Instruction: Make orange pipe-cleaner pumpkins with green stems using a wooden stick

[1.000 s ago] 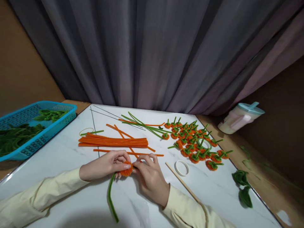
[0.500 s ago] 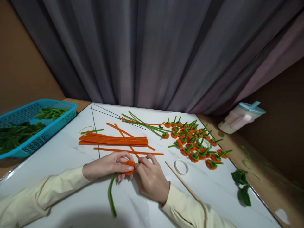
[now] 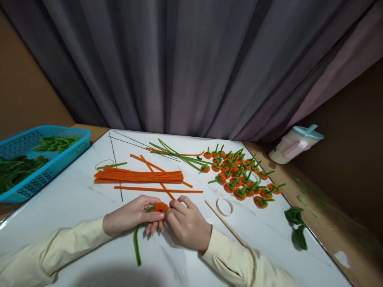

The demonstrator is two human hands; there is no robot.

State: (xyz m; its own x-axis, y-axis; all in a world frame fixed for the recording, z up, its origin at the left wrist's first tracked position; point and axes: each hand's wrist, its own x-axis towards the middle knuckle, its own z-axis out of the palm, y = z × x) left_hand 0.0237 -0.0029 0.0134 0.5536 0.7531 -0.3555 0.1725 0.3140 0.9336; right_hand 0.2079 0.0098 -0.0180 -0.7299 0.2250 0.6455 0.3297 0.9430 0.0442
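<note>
My left hand (image 3: pixel 139 213) is closed round a small ridged pumpkin of orange pipe cleaner (image 3: pixel 160 207), thumb in front and fingers underneath. A green pipe cleaner (image 3: pixel 137 247) hangs below that hand, and a bit of green shows above the thumb. My right hand (image 3: pixel 190 225) pinches at the right edge of the pumpkin; its fingertips hide exactly what they grip. Just beyond the hands lie a single orange pipe cleaner (image 3: pixel 158 189) and a thick orange bundle (image 3: pixel 139 175). Finished-looking orange pumpkins with green stems (image 3: pixel 240 192) cluster at the right.
Loose green pipe cleaners (image 3: pixel 179 155) cross at the back. A white ring (image 3: pixel 225 207) and a wooden stick (image 3: pixel 224 221) lie by my right sleeve. Green leaf shapes (image 3: pixel 295 215) sit near the right edge, a lidded cup (image 3: pixel 295 145) beyond. A blue basket (image 3: pixel 60 167) of green pieces stands left.
The pumpkin has turned in my fingers, so its ridged top now shows, with green beside it. Both hands stay together at nearly the same place. The whole view has shifted slightly.
</note>
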